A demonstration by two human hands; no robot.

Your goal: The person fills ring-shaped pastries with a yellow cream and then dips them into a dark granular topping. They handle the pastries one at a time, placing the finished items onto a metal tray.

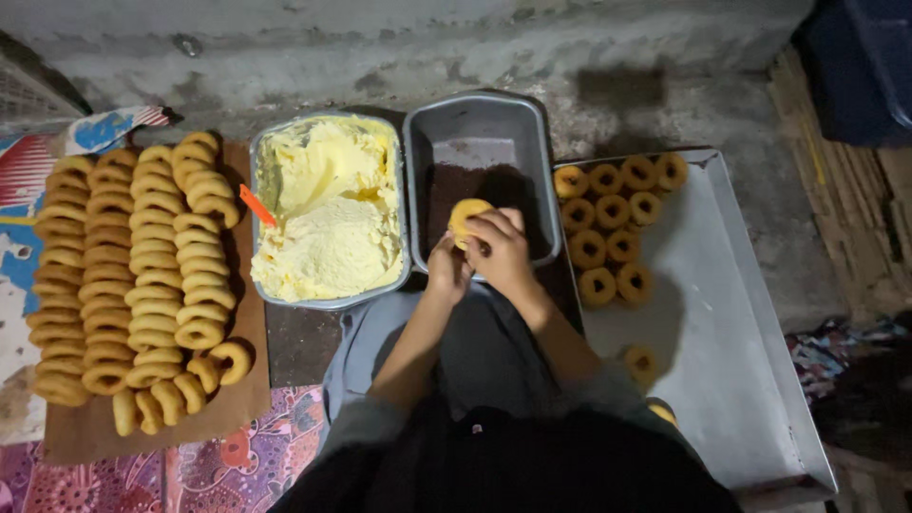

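Concrete floor, dim light: right hand (503, 252) and left hand (446, 271) both grip one doughnut (467, 218) over the grey tin (480, 128) of dark crumbs.

Both hands, left hand (448, 269) and right hand (498, 249), hold a doughnut (465, 218) over the grey tin (482, 123).

Two metal tubs (480, 123) left of the tray (741, 313). On the tray: eleven ring pastries (613, 211). One orange scraper (256, 205).
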